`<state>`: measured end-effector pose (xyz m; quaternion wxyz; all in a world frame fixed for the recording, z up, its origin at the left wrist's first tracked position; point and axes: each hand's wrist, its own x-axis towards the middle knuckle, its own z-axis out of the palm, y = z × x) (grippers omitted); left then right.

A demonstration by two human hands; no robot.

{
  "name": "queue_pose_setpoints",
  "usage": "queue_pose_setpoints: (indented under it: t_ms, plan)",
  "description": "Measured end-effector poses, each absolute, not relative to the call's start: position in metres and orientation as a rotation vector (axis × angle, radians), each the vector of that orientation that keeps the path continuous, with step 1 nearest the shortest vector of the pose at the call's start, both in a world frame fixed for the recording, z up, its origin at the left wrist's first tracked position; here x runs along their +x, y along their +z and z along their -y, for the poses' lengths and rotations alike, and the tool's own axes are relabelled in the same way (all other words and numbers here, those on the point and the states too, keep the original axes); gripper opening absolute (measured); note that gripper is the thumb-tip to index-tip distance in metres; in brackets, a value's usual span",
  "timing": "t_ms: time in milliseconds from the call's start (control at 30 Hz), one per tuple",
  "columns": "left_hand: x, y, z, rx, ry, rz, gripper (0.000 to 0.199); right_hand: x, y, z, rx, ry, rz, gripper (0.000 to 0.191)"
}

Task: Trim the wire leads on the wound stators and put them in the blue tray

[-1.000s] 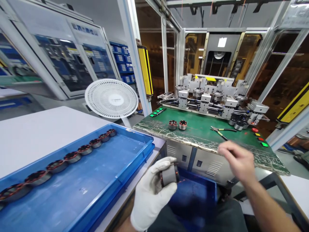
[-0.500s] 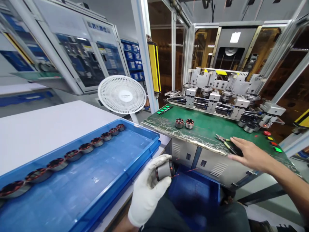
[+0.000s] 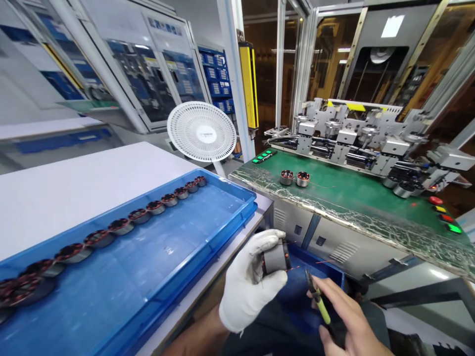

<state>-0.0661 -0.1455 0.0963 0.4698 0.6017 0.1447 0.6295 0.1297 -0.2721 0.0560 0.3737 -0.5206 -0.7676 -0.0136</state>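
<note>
My left hand (image 3: 249, 284), in a white glove, is wrapped round a motor stator (image 3: 275, 259), a grey metal ring with copper windings. Thin reddish wire ends stick out from the stator's right side. In my bare right hand (image 3: 343, 316) is a pair of cutting pliers (image 3: 319, 302) with yellow-green and black handles. Their jaws point up toward the wires but stand a little apart from the stator. A blue bin (image 3: 334, 271) lies below both hands, partly hidden by them.
To the left, a blue tray (image 3: 163, 277) carries a row of several stators (image 3: 120, 226) on a white table (image 3: 92, 178). Two stators (image 3: 294, 178) stand on the green bench (image 3: 334, 190), before a clamping machine (image 3: 345, 141). A white fan (image 3: 202, 132) stands behind.
My right hand has picked up the pliers from the green bench and brought them down beside the stator. The left hand still grips the stator. The view has shifted.
</note>
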Motion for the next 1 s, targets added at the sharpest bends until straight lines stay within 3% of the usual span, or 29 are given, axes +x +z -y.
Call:
queue_pose_setpoints:
  t_ms: [167, 533, 833, 1000]
  plan:
    - [-0.069, 0.097, 0.149, 1.530, 1.556, -0.350, 0.039, 0.120, 0.050, 0.262, -1.223, 0.209, 1.947, 0.079]
    - [-0.071, 0.089, 0.148, 1.639, 1.496, -0.331, 0.046, 0.116, 0.046, 0.259, -1.240, 0.141, 1.805, 0.062]
    - [-0.077, 0.084, 0.146, 1.838, 1.407, -0.230, 0.056, 0.118, 0.070, 0.258, -1.160, 0.305, 1.832, 0.076]
    - [-0.081, 0.082, 0.144, 2.015, 1.362, -0.249, 0.060, 0.119, 0.065, 0.252, -1.103, 0.363, 1.787, 0.070]
